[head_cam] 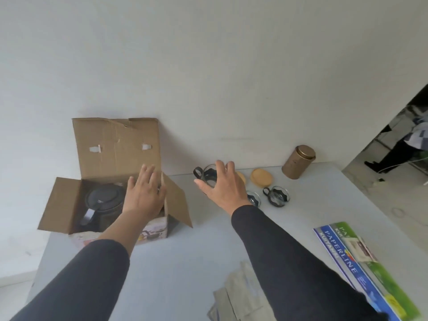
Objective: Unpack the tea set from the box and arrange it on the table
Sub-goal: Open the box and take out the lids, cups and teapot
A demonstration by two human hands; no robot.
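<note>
From the head camera, the unpacking looks partly done. An open brown cardboard box stands at the back left of the pale grey table, against the wall, and a dark glass teapot with a black lid and handle still sits inside it.

The left hand rests flat on the box's right rim, fingers straight, grasping nothing. The right hand holds a clear glass cup in a black handled holder; how firmly its fingers close on the cup is hard to tell.

Two more glass cups sit to the right, with round wooden coasters behind them and a gold cylindrical tin near the wall.

The step in hand seems to be setting this cup down. Next, probably, the teapot must be lifted straight up between the flaps, with the box steadied.

Open table lies in front of the box; a blue and green paper packet and folded grey cloth crowd the near right edge.
</note>
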